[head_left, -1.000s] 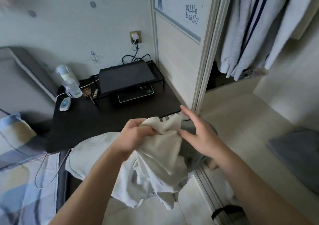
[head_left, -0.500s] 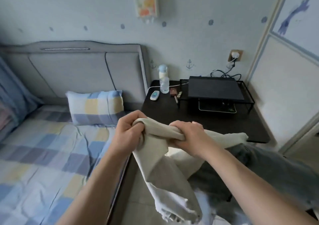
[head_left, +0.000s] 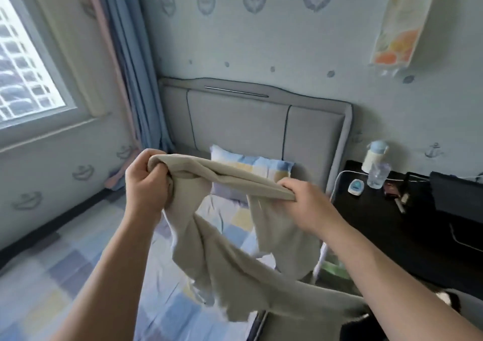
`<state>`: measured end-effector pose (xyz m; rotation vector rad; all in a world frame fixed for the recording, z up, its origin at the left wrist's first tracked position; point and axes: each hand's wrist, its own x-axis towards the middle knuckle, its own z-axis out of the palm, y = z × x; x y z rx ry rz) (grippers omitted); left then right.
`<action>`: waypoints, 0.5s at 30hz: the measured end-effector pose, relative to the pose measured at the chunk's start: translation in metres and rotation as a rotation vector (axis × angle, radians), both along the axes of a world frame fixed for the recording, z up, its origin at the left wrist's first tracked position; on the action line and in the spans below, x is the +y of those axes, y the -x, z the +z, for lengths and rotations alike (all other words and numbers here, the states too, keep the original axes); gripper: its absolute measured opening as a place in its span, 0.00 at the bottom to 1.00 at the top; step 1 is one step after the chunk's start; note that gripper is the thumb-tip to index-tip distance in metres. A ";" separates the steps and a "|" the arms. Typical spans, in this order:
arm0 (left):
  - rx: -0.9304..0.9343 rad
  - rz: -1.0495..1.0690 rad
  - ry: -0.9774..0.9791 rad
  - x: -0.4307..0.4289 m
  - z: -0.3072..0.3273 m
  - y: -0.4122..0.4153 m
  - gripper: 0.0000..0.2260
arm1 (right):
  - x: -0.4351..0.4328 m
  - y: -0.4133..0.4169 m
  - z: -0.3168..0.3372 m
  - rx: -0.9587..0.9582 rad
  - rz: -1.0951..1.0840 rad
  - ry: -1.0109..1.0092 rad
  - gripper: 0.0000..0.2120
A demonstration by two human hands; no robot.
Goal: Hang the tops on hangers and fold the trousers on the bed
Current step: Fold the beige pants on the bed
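Note:
A pair of beige trousers (head_left: 224, 257) hangs in the air in front of me, held by its top edge. My left hand (head_left: 146, 184) grips one end of that edge and my right hand (head_left: 305, 204) grips the other, with the edge stretched between them. The legs droop down and trail off to the lower right. Below them lies the bed (head_left: 78, 275) with its blue, yellow and white checked sheet. No hanger is in sight.
A checked pillow (head_left: 251, 168) leans against the grey padded headboard (head_left: 248, 121). To the right stands a black bedside table (head_left: 392, 225) with a bottle (head_left: 376, 168), a small white device and a black rack. A window and blue curtains (head_left: 130, 61) are on the left.
My view has swung left from the wardrobe and table to the bed. My hands have moved apart along the trousers' top edge, spreading it, and raised the garment over the bed.

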<state>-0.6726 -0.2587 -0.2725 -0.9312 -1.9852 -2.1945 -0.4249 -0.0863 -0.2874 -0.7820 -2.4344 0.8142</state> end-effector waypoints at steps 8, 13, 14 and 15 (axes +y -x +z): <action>-0.138 0.232 0.297 -0.109 -0.035 0.108 0.10 | -0.075 0.171 0.012 0.056 0.358 0.554 0.07; -0.214 0.110 0.412 -0.163 -0.095 0.071 0.08 | -0.132 0.240 -0.051 -0.153 0.369 0.990 0.07; -0.261 0.077 0.420 -0.171 -0.109 0.057 0.15 | -0.144 0.248 -0.066 -0.195 0.346 1.120 0.08; -0.331 0.046 0.427 -0.177 -0.125 0.044 0.22 | -0.155 0.255 -0.078 -0.231 0.322 1.231 0.09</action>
